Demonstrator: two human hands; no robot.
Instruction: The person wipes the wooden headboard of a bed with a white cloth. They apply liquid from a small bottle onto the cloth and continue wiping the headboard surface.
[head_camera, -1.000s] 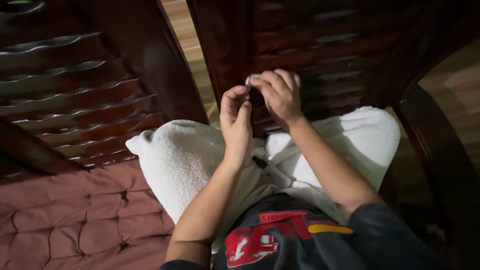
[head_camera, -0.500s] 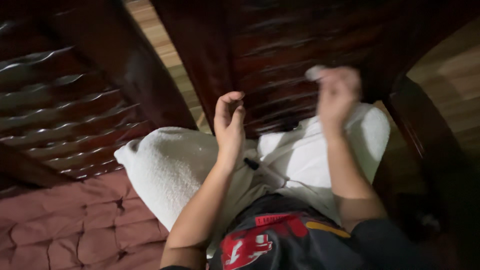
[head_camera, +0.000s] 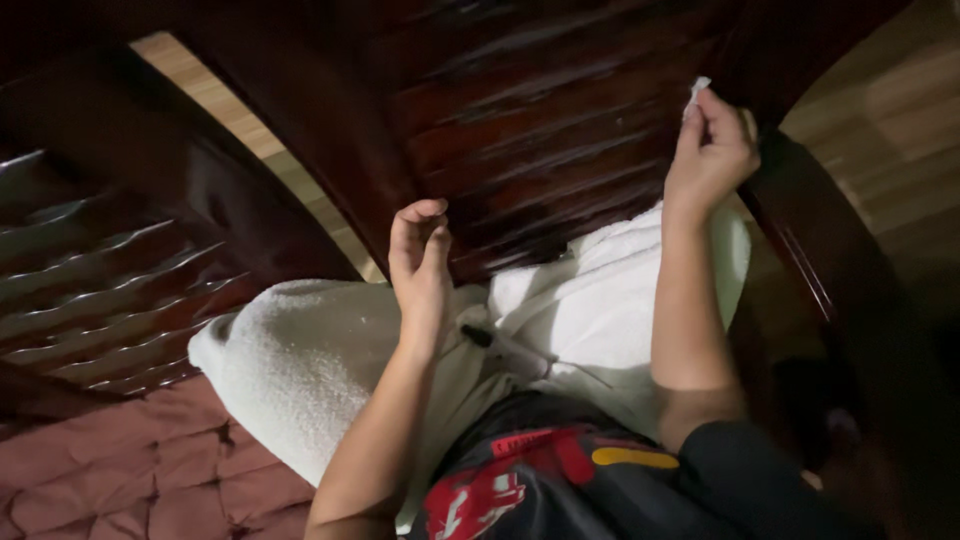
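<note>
My right hand (head_camera: 712, 150) is raised at the upper right, pinching a small white scrap (head_camera: 696, 92) between fingertips, close to the dark wooden chair arm (head_camera: 820, 250). My left hand (head_camera: 420, 265) hovers mid-frame, fingers loosely curled and apart, holding nothing, just above a white towel (head_camera: 300, 370) draped over my lap. A thin dark-tipped tool with a pale body (head_camera: 505, 350) lies on the towel between my forearms.
A dark glossy slatted wooden chair back (head_camera: 560, 130) fills the top. Another slatted wooden piece (head_camera: 110, 280) sits at the left above a reddish tufted cushion (head_camera: 130, 470). Pale wooden floor (head_camera: 890, 110) shows at the right.
Both hands were together in the middle a second ago. My right hand has since swung up and to the right with the white scrap, while the left stayed low and opened.
</note>
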